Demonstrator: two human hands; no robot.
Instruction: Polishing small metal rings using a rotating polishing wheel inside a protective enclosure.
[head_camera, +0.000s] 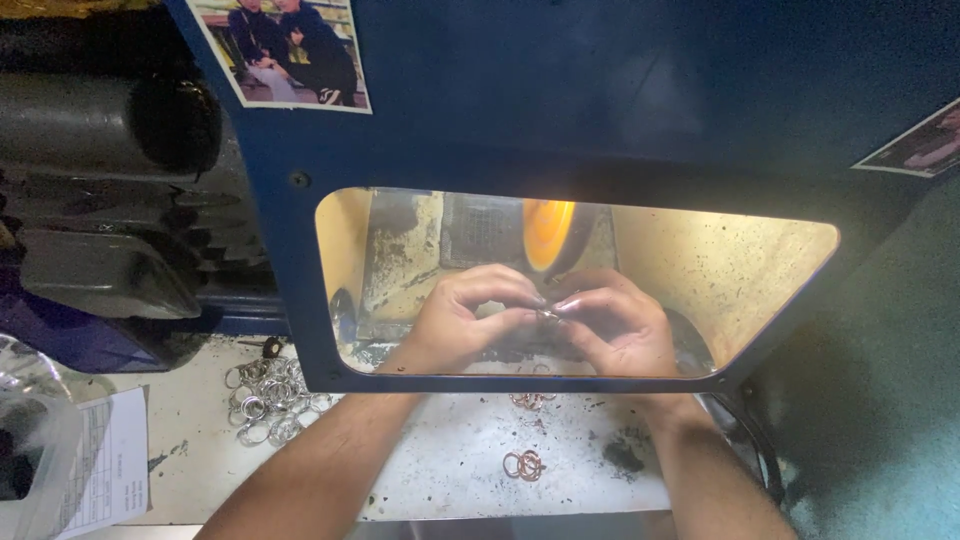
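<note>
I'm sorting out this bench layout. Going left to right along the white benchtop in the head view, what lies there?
Printed paper sheet → pile of silver rings → left forearm → small copper rings → dark smudge of grit → right forearm.

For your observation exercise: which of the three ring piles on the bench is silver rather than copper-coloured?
The large heap of silver rings at the left, beside the paper sheet. The two small piles between the forearms are copper-coloured.

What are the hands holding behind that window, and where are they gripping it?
Both hands, left and right, pinch a small metal ring between their fingertips, in front of the orange wheel. The exact grip points on the ring cannot be told.
</note>
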